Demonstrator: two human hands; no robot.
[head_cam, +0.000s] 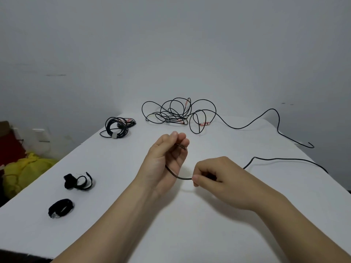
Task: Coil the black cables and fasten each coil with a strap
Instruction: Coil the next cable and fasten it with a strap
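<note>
My left hand (167,160) is raised above the white table (190,215), its fingertips pinching the end of a black cable (178,176). The cable curves down across the palm to my right hand (214,175), which pinches it between thumb and forefinger. From there it runs right over the table (284,159). A tangled heap of black cable (176,113) lies at the far middle, trailing a strand to the right (277,118). A finished coil (116,128) with a grey strap sits at the far left. Two black straps (78,181) (60,207) lie near left.
The table's left edge runs diagonally, with a yellow bundle (24,171) and a red object (9,147) on the floor beyond it. A plain grey wall stands behind the table. A second small coil (130,122) lies behind the strapped one.
</note>
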